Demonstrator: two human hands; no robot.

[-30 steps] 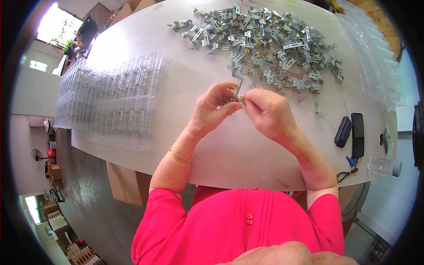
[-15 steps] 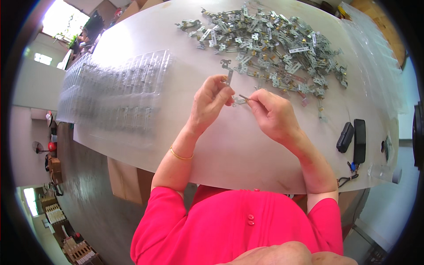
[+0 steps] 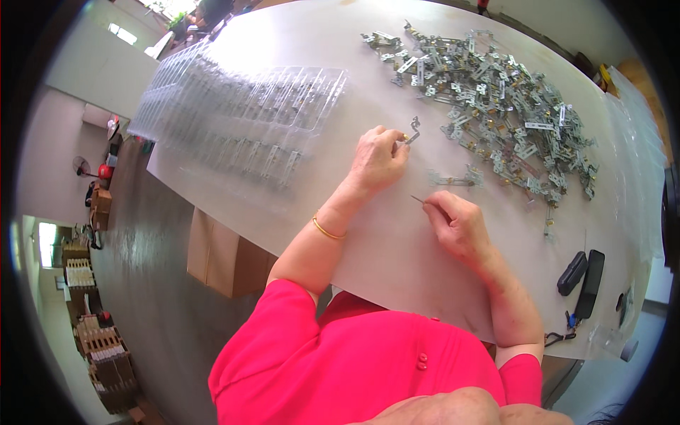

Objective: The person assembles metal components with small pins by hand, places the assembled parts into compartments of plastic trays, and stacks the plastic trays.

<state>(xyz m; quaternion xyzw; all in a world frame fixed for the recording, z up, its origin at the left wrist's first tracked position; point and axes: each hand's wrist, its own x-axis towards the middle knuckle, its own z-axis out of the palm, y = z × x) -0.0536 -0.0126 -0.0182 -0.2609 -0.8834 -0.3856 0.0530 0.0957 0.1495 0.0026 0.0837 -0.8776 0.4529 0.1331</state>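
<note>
My left hand point(image 3: 380, 157) is closed in a pinch on a small metal bracket point(image 3: 414, 132), which sticks up past the fingertips toward the far side. Lower and to the right, my right hand point(image 3: 457, 221) pinches a thin, dark metal pin point(image 3: 418, 200) that points left. The two hands are apart. Just beyond my right fingers lies another metal bracket point(image 3: 457, 178) on the pale table point(image 3: 397, 248). A large pile of similar silvery brackets point(image 3: 496, 106), some with brass-coloured bits, spreads over the far right of the table.
Clear plastic trays point(image 3: 234, 113) holding rows of brackets stand at the left. On the right lie a black phone point(image 3: 589, 285), a dark case point(image 3: 572, 273) and a clear cylindrical container point(image 3: 615, 343). Clear plastic sheeting point(image 3: 634, 163) covers the right edge. A cardboard box point(image 3: 230, 258) sits below the table.
My hands have separated, with the bracket staying in my left and the pin in my right. The whole view has swung left, showing more of the trays' side.
</note>
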